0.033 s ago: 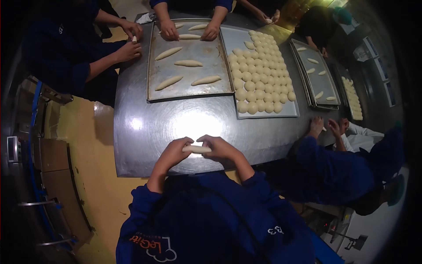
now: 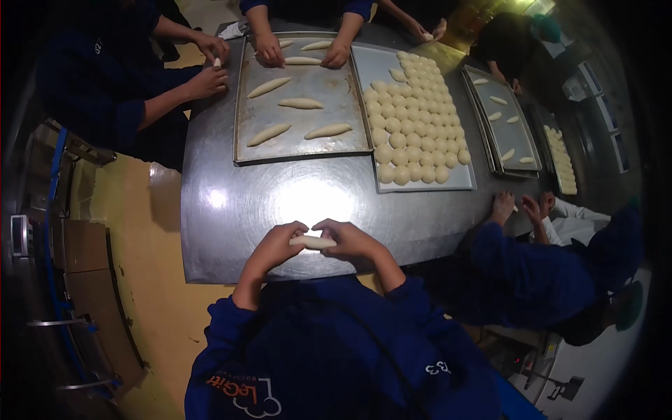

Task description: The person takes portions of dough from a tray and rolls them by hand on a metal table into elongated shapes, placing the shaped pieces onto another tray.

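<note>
Between my two hands lies a short, pale dough log (image 2: 313, 243), held level just above or on the steel table near its front edge. My left hand (image 2: 281, 241) closes on the log's left end, with thumb and fingers curled round it. At the other end, my right hand (image 2: 346, 239) has its fingers bent over the dough in the same way. Whether the log touches the tabletop, I cannot tell.
Ahead on the steel table (image 2: 231, 203) is a metal tray (image 2: 329, 155) of tapered dough sticks, with a co-worker's hands (image 2: 337, 53) over it. Right of it, another tray (image 2: 458, 183) carries many dough balls (image 2: 413, 140). Other people work left and right, beside more trays (image 2: 514, 140).
</note>
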Action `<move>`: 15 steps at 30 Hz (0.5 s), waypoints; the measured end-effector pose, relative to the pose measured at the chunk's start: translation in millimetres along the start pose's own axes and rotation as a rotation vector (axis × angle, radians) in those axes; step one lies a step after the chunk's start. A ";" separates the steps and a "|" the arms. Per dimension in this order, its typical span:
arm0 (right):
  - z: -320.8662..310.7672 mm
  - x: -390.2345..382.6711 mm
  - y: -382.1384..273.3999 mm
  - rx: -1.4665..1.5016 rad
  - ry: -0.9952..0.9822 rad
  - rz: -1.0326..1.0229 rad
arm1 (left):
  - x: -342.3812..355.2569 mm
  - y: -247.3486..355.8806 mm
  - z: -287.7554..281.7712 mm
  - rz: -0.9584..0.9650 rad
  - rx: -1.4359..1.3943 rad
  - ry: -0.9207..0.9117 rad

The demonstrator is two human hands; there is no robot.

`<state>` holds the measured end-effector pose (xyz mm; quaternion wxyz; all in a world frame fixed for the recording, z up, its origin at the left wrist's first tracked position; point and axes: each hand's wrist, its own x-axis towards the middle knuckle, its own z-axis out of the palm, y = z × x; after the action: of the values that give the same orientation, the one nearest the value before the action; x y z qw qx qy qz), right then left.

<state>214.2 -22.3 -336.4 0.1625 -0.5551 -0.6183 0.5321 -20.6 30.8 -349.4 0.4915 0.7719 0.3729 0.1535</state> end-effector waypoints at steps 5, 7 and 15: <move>-11.9 -4.5 -3.5 0.104 0.041 -0.066 | 2.7 21.1 -20.5 0.029 -0.099 -0.067; -16.2 -1.1 -0.2 0.107 0.049 -0.064 | 8.8 18.3 -18.5 0.030 -0.106 -0.071; -41.7 7.5 15.6 0.169 0.009 -0.046 | 46.1 23.4 -26.5 -0.022 -0.255 -0.091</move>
<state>252.8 1.2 -336.5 0.2240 -0.5275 -0.5830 0.5760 4.4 75.8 -322.4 0.6037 0.7053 0.3359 0.1591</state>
